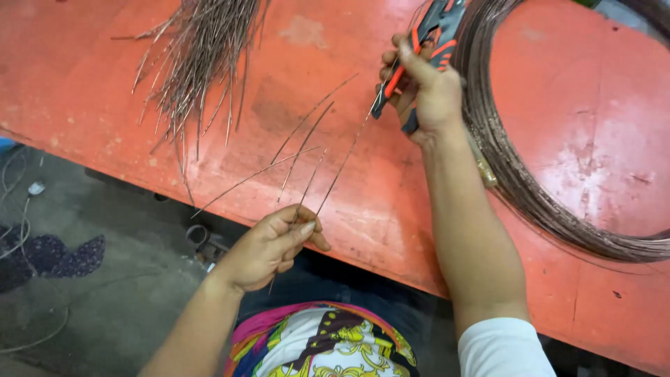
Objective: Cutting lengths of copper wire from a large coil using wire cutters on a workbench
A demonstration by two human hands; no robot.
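Note:
My left hand (269, 246) hovers over the front edge of an orange-red table (91, 77) and pinches the near ends of several thin copper-coloured wire lengths (301, 150), which fan out away from me over the tabletop. My right hand (424, 87) is further back and grips a pair of black and orange cutting pliers (427, 38). The pliers' handles lie in my palm and their head points up toward the far edge. One held wire runs up toward the pliers.
A big coil of copper-coloured wire (520, 174) lies on the table right of my right hand. A heap of cut wire pieces (199, 52) sits at the back left. Grey floor with thin cables (42, 209) shows at the lower left.

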